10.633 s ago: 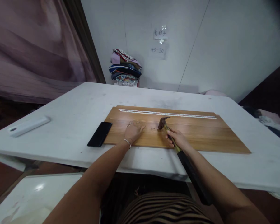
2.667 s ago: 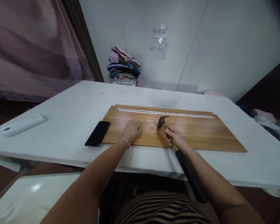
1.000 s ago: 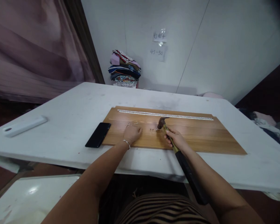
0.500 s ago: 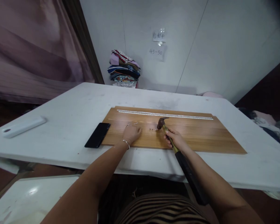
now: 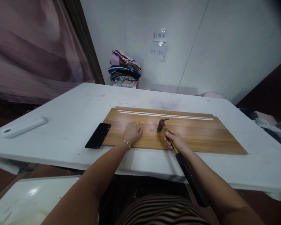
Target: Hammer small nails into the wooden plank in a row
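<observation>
My right hand [image 5: 175, 140] grips a claw hammer [image 5: 175, 149] partway up its handle, below the head. The rusty hammer head is low over the wooden board [image 5: 196, 136], at the right end of a short row of small nails [image 5: 152, 130] in the board. Whether the head touches a nail I cannot tell. My left hand [image 5: 132, 134], with a bracelet on the wrist, rests on the board to the left of that row. Its fingers are curled closed, and what they may hold is hidden. Several loose nails [image 5: 131, 125] lie just beyond it.
Two strips of measuring tape [image 5: 166, 115] run along the board's far side. A black phone [image 5: 97, 135] lies against the board's left end. At the white table's [image 5: 67, 109] left is a white plastic handle-like object [image 5: 24, 127]. Folded clothes [image 5: 124, 69] are stacked by the wall.
The hammer head has shifted very slightly left and down toward the row of nails. My left hand and the board have stayed in place.
</observation>
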Available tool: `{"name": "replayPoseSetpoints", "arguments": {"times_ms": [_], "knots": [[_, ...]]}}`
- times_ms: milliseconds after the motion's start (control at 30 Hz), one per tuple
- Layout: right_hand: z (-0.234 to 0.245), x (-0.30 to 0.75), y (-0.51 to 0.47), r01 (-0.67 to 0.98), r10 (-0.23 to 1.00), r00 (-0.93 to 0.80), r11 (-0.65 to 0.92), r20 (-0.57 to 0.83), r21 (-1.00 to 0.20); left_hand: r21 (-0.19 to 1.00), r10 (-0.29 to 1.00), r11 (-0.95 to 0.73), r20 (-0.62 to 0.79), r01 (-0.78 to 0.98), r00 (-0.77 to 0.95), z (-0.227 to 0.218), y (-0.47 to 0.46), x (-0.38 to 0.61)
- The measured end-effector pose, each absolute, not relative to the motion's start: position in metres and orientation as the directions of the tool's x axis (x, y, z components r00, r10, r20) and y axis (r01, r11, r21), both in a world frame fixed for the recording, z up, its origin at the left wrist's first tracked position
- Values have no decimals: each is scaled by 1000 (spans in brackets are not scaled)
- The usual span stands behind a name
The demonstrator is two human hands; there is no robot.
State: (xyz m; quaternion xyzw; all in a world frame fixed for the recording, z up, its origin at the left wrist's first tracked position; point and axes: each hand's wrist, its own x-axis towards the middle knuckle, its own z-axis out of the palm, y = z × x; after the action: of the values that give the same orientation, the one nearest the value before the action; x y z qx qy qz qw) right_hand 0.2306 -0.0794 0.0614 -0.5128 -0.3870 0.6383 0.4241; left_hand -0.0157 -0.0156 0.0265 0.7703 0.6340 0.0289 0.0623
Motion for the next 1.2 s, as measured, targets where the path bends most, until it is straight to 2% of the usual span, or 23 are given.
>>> {"name": "replayPoseSetpoints", "arguments": {"times_ms": [400, 900, 1200], "knots": [[62, 229, -80, -154, 940, -90, -340, -329, -928, 103, 976, -212, -29, 972, 215, 27, -16, -16], [63, 230, -78, -147, 944, -84, -329, -320, -933, 151, 979, -201, -13, 968, 205, 27, -16, -16], [64, 230, -79, -145, 945, -91, -325, -315, -934, 121, 976, -214, -17, 969, 218, 29, -17, -16]]}}
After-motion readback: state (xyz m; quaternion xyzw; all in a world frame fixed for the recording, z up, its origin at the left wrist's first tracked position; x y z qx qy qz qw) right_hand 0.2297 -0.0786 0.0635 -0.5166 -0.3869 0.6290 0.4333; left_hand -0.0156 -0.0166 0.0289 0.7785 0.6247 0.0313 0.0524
